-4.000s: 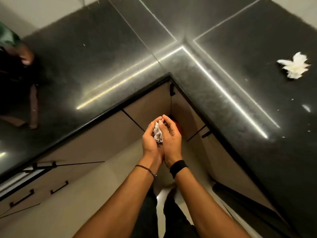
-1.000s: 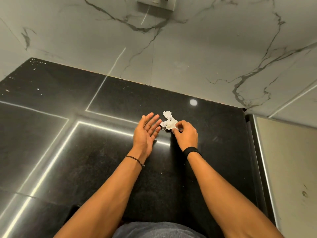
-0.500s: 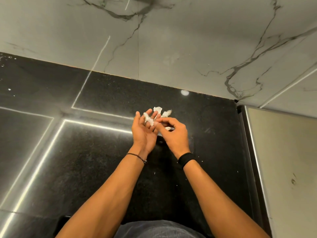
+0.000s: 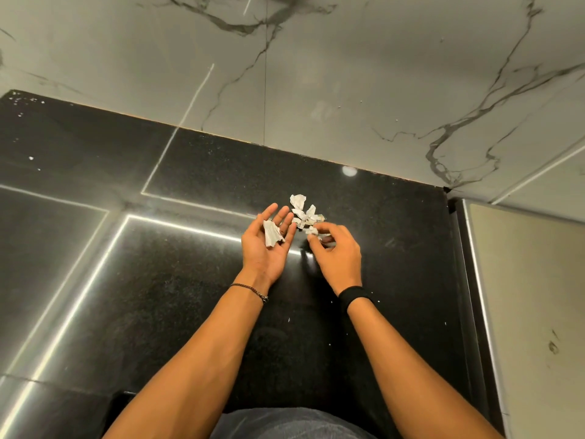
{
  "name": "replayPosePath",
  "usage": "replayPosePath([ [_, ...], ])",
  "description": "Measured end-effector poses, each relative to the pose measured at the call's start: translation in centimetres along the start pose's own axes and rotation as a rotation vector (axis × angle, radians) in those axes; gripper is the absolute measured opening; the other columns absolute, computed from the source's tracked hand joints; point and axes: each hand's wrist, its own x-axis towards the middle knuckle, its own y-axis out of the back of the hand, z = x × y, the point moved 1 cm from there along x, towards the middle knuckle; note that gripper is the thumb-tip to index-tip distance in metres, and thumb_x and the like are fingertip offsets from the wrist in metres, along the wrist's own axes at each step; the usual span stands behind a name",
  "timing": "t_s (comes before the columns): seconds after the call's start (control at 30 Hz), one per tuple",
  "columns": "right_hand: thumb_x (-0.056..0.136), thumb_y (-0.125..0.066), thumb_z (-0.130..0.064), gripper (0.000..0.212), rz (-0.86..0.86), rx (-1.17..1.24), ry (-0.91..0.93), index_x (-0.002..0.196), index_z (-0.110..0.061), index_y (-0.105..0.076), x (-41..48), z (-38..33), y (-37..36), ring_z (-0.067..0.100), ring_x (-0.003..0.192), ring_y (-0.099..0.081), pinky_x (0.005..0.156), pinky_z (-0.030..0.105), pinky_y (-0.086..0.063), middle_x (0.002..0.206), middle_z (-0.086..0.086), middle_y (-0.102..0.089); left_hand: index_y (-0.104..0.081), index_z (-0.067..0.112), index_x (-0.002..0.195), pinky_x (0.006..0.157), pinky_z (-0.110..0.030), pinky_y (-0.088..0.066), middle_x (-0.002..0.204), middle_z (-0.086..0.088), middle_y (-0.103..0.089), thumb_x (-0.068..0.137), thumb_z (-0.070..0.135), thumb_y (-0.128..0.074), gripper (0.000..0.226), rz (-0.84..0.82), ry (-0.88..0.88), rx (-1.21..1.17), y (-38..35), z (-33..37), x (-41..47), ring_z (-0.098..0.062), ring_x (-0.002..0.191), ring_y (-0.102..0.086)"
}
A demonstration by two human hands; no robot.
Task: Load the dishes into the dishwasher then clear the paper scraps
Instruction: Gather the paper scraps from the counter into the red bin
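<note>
My left hand [image 4: 264, 245] is held palm up over the black countertop [image 4: 158, 280], fingers straight, with one crumpled white paper scrap [image 4: 272, 233] lying on the palm. Just to its right lies a small pile of white paper scraps [image 4: 303, 212] on the counter. My right hand [image 4: 335, 255] hovers at the near edge of that pile with its fingers curled, pinching a small scrap [image 4: 312, 231] at the fingertips. No dishes or dishwasher are in view.
A marble-patterned wall [image 4: 316, 74] rises right behind the counter. A beige cabinet side [image 4: 531, 312] closes off the counter on the right. Tiny white crumbs [image 4: 22, 103] dot the far left corner.
My right hand has drawn back from my left palm toward the pile on the counter. One scrap now lies on the open left palm.
</note>
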Motion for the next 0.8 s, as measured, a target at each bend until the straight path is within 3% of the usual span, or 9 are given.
replayPosePath([
  [0.17,0.086,-0.079,-0.026,0.035,-0.214,0.113,0.172,0.121,-0.023,-0.07,-0.2,-3.8,-0.4,0.003,0.106,-0.058,0.089,0.024,-0.049,0.114,-0.022,-0.063,-0.056,0.006,0.141,0.104,-0.044,-0.05,0.125,-0.017,-0.07,0.107,0.032,-0.041,0.046,-0.024,0.011,-0.042,-0.3,-0.9,0.2,-0.031,0.107,-0.072],
  [0.27,0.091,-0.074,-0.024,0.027,-0.144,0.219,0.061,0.118,-0.021,-0.071,0.8,-3.7,-0.3,0.004,0.098,-0.062,0.08,0.02,-0.051,0.113,-0.009,-0.067,-0.054,0.006,0.14,0.107,-0.047,-0.049,0.129,-0.02,-0.068,0.107,0.041,-0.037,0.051,-0.048,0.005,-0.09,-0.7,-1.0,0.2,-0.033,0.117,-0.068],
  [0.33,0.094,-0.069,-0.018,0.023,-0.055,0.07,0.052,0.117,-0.018,-0.072,2.3,-2.1,-0.3,0.007,0.099,-0.062,0.086,0.022,-0.049,0.114,-0.003,-0.067,-0.056,0.006,0.139,0.102,-0.043,-0.052,0.13,-0.019,-0.068,0.107,0.04,-0.037,0.05,-0.045,-0.003,-0.108,-0.6,-0.7,0.4,-0.032,0.118,-0.068],
  [0.43,0.092,-0.066,-0.009,0.033,-0.174,-0.327,0.121,0.125,-0.013,-0.068,4.0,0.4,-0.7,0.025,0.118,-0.055,0.101,0.025,-0.037,0.128,0.003,-0.063,-0.058,0.006,0.137,0.1,-0.042,-0.053,0.129,-0.019,-0.069,0.107,0.04,-0.038,0.049,-0.045,-0.015,-0.114,-0.5,-0.3,0.5,-0.031,0.117,-0.069],
  [0.6,0.095,-0.064,-0.012,0.009,-0.137,-0.475,0.18,0.1,-0.011,-0.071,3.3,2.4,-0.2,0.028,0.098,-0.055,0.088,0.032,-0.042,0.102,0.007,-0.064,-0.06,0.007,0.134,0.106,-0.042,-0.05,0.13,-0.017,-0.068,0.106,0.043,-0.039,0.05,-0.023,-0.042,-0.106,-0.3,0.1,0.9,-0.031,0.122,-0.065],
  [0.7,0.097,-0.06,-0.012,0.007,-0.103,-0.459,0.195,0.096,-0.011,-0.067,2.2,2.6,0.0,0.026,0.094,-0.054,0.086,0.04,-0.046,0.097,0.006,-0.063,-0.061,0.006,0.133,0.11,-0.042,-0.048,0.131,-0.017,-0.068,0.106,0.045,-0.041,0.051,0.004,-0.058,-0.103,-0.2,0.2,1.2,-0.03,0.123,-0.065],
  [0.8,0.097,-0.06,-0.015,0.006,0.006,-0.261,0.105,0.096,-0.018,-0.065,1.1,1.1,0.2,0.016,0.094,-0.055,0.083,0.031,-0.046,0.095,-0.006,-0.062,-0.059,0.006,0.136,0.106,-0.04,-0.051,0.13,-0.016,-0.068,0.106,0.044,-0.043,0.051,0.015,-0.056,-0.082,-0.2,-0.1,1.3,-0.029,0.123,-0.065],
])
